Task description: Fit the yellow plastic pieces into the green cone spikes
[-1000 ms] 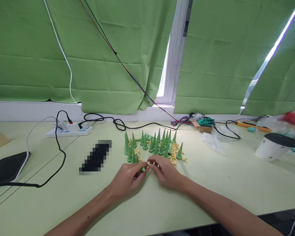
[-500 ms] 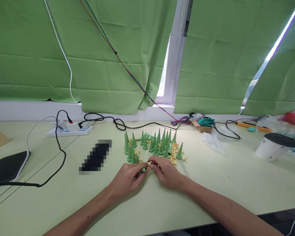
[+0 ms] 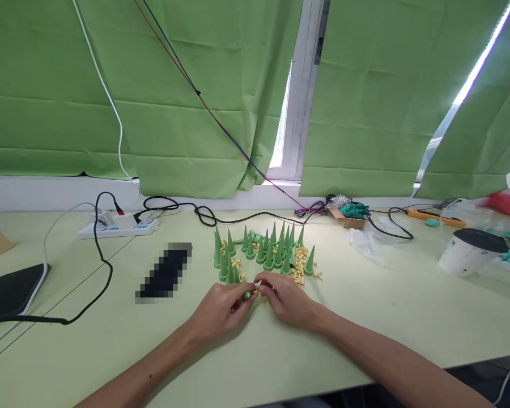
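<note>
My left hand (image 3: pixel 224 304) is closed around a small green piece (image 3: pixel 247 295), just in front of the group of green cones. My right hand (image 3: pixel 285 296) meets it fingertip to fingertip, pinched at a tiny yellow piece (image 3: pixel 255 292) between the two hands; its fingers partly hide that piece. Beyond the hands stand several green cones (image 3: pixel 268 256) with round bases, upright on the table. Small yellow pieces (image 3: pixel 300 263) lie heaped among the cones and to their right.
On the pale table (image 3: pixel 352 345), a pixelated dark object (image 3: pixel 165 271) lies left of the cones. Farther left are a power strip (image 3: pixel 119 226), cables and a black pad (image 3: pixel 13 289). At right are a small box (image 3: pixel 348 221), plastic bags and a lidded cup (image 3: pixel 471 252).
The view has shifted slightly. Both hands stay together with almost the same grip, and the green piece in my left hand has turned a little.
</note>
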`<state>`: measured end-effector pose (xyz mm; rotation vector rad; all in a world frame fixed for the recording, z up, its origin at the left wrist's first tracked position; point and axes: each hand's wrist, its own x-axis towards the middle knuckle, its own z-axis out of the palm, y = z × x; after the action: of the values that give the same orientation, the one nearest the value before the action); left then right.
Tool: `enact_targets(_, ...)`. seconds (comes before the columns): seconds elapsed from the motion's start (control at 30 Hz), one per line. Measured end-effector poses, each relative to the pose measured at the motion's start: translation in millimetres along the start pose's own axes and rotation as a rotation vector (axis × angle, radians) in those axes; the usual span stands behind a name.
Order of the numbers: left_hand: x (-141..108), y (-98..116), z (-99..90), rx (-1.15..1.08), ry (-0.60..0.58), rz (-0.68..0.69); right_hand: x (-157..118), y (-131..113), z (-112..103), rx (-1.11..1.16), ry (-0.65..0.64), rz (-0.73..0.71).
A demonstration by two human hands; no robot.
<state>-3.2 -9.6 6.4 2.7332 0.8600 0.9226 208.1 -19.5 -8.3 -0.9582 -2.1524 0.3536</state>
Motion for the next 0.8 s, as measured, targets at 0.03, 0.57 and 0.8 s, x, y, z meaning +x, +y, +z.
enact_targets(0.03, 0.4, 0.5, -0.3, 0.0, 0.003, 0.002, -0.2, 0.0, 0.1, 0.0, -0.001, 0.002)
enact_targets(0.57, -1.6, -4.5, 2.4, 0.042, 0.022, -0.035, -0.5, -4.1, -1.7, 0.037, 0.028, -0.023)
enact_targets(0.8, -1.6, -2.4, 2.1, 0.028, 0.026, -0.016, -1.1, -0.5, 0.3, 0.033, 0.056, -0.044)
